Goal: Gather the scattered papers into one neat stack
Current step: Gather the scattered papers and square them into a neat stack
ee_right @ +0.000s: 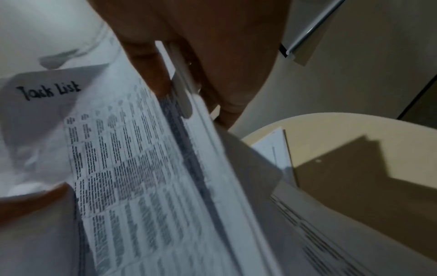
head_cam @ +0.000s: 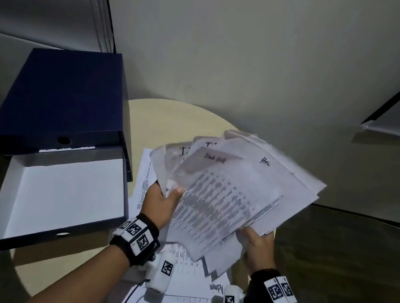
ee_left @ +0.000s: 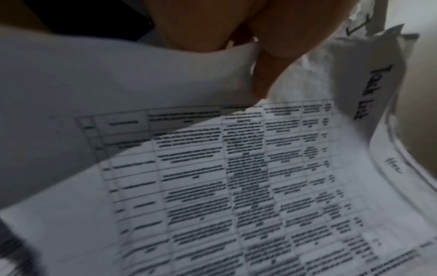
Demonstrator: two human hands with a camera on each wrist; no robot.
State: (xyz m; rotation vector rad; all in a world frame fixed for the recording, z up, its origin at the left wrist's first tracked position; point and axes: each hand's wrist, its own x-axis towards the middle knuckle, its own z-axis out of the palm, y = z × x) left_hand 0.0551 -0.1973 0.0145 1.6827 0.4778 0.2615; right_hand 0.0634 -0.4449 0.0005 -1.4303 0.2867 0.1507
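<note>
A fanned, uneven bundle of white printed papers [head_cam: 229, 192] is lifted above the round beige table [head_cam: 172, 123]. My left hand [head_cam: 163, 199] pinches the bundle's left corner, thumb on top. My right hand [head_cam: 258, 242] grips its near right edge. The top sheet [ee_left: 236, 186] carries a printed table; a crumpled sheet reads "Task List" [ee_right: 49, 91]. In the right wrist view my fingers [ee_right: 222, 78] curl over the sheets' edge [ee_right: 179, 89]. More loose papers [head_cam: 186, 284] lie flat on the table under my wrists, and one sheet [head_cam: 145, 177] lies beside the box.
An open dark blue box [head_cam: 64, 193] with a white inside sits at the left, its lid [head_cam: 62, 100] tipped up behind it. A pale wall [head_cam: 254, 58] rises behind the table. Dark floor [head_cam: 355, 268] lies to the right.
</note>
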